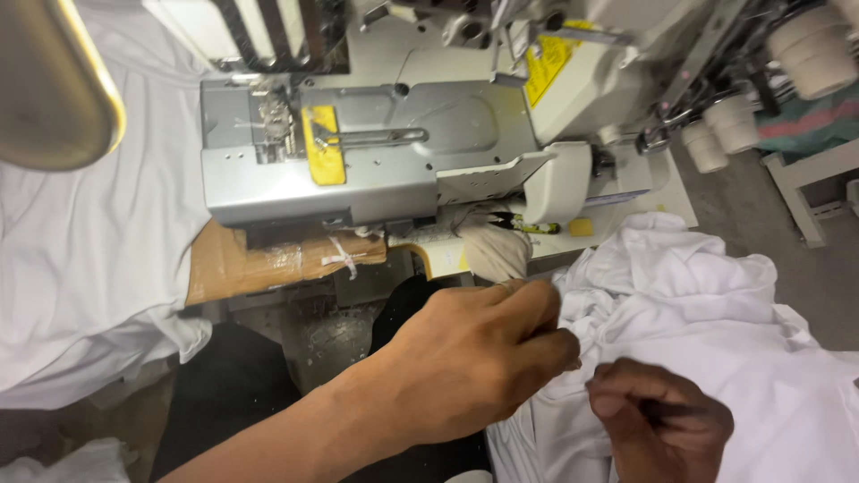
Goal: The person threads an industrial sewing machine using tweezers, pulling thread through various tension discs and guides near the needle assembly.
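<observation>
A: Sewing workstation, grey floor at right. Industrial sewing machine (376,152) fills the top of the bench (667,192), its grey bed jutting toward the left.

B: Hands?

A: Left hand (474,358) reaches across from bottom left, fingers bunched and pinching a fold of the white garment (698,295). Right hand (662,416) sits just beside it at the bottom edge, fingers curled in, pinching the same cloth. Fingertips of both nearly meet.

B: Where's the garment?

A: Heaped at lower right, off the bench's front right corner, running out of frame at the bottom.

B: Around it?

A: More white fabric (89,241) hangs off the left side. Taped cardboard (268,264) sits under the machine bed. Yellow label (548,63) on the machine body. Thread cones (729,125) at top right, near the bench's far right corner. Curved metal lamp shade (54,89) at top left.
</observation>
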